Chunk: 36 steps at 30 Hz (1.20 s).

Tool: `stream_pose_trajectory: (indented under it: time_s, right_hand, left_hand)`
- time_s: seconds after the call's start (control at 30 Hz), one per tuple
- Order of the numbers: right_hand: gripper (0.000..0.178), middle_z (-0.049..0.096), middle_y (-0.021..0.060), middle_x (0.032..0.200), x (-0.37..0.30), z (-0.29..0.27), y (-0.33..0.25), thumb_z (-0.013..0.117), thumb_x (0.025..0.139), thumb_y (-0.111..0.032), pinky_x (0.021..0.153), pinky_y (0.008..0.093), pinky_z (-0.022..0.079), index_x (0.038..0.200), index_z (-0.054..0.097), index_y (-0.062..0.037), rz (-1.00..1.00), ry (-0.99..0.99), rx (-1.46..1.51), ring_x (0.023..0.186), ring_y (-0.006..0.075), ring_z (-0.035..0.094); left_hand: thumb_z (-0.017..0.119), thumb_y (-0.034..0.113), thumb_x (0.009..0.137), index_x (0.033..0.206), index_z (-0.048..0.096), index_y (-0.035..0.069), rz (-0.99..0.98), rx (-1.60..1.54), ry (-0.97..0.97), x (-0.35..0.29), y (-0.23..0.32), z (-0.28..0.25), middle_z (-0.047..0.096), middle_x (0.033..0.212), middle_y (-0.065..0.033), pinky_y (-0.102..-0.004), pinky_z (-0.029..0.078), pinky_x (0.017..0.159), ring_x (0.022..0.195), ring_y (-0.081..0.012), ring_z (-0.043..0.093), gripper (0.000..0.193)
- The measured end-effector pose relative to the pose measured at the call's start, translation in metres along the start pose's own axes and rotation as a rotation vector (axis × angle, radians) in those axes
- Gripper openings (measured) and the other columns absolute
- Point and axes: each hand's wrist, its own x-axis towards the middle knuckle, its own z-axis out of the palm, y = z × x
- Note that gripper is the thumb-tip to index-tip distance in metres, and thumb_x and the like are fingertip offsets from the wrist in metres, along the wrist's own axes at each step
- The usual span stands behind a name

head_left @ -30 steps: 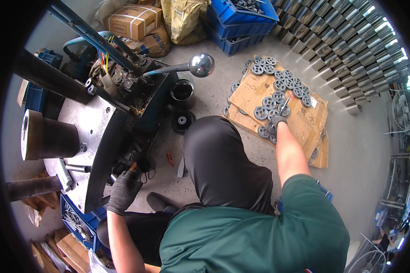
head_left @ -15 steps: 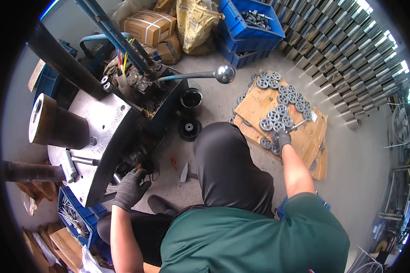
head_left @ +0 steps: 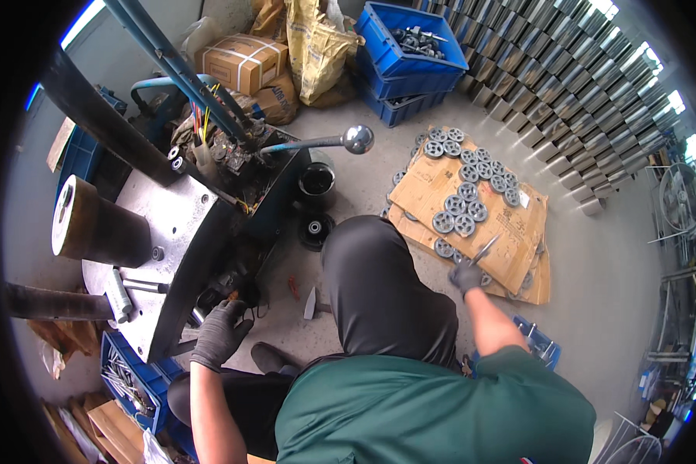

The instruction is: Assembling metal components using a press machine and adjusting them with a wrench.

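My right hand (head_left: pixel 465 276), in a dark grey glove, is closed on a thin metal rod (head_left: pixel 486 247) that points up and away from it. It is over the near edge of the brown cardboard sheets (head_left: pixel 510 232). Several grey spoked wheels (head_left: pixel 455 205) lie on the top sheet, and more show at the edges of the sheets underneath. My left hand (head_left: pixel 221 334), gloved too, is beside the machine's dark underside with its thumb apart from the fingers. A small orange-brown part (head_left: pixel 233 295) shows near its fingertips; the fingers' far side is hidden.
The machine's steel table (head_left: pixel 151 209) carries a thick cylinder (head_left: pixel 100 220); a ball-ended lever (head_left: pixel 357 139) juts out. A hammer (head_left: pixel 311 304) lies on the floor. Blue crates (head_left: pixel 414 66) stand ahead, another crate (head_left: pixel 545 344) beside my right leg. Stacked metal tubes (head_left: pixel 549 100) fill the far right.
My right hand has drawn back toward me from the wheels, bringing the rod with it. The left hand stays by the machine. The whole view has shifted slightly.
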Motion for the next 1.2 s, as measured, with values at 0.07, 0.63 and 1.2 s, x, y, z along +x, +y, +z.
stream_pose_trajectory:
  time_s: [0.07,0.63,1.2]
  right_hand:
    - [0.040,0.074,0.0296,0.099,-0.066,0.004,-0.021,0.063,0.088,-0.037,0.082,0.0497,0.057,0.098,0.075,-0.0001,0.099,-0.153,0.285,0.097,0.0413,0.075]
    - [0.038,0.065,0.0132,0.110,-0.196,-0.332,-0.310,0.062,0.099,-0.017,0.084,0.0373,0.053,0.132,0.063,0.0025,-1.388,-0.283,0.726,0.092,0.0206,0.065]
    - [0.031,0.070,0.0097,0.096,-0.307,-0.206,-0.476,0.084,0.090,-0.019,0.079,0.0344,0.056,0.110,0.073,0.0017,-1.384,-0.768,0.388,0.088,0.0189,0.067]
  left_hand:
    - [0.079,0.019,0.086,0.119,0.070,0.004,-0.036,-0.048,0.019,-0.019,-0.004,-0.014,0.070,0.109,-0.0196,-0.0476,0.056,0.089,0.102,-0.0379,0.070,0.037]
    - [0.079,0.022,0.090,0.122,0.069,0.008,0.208,-0.142,0.503,-0.021,0.043,0.017,0.069,0.111,-0.0173,-0.0470,0.057,0.091,0.104,-0.0373,0.069,0.037]
    - [0.071,0.025,0.101,0.103,0.061,0.011,-0.195,-1.637,0.551,-0.011,0.027,0.033,0.069,0.101,-0.0066,-0.0368,0.053,0.100,0.104,-0.0193,0.068,0.017]
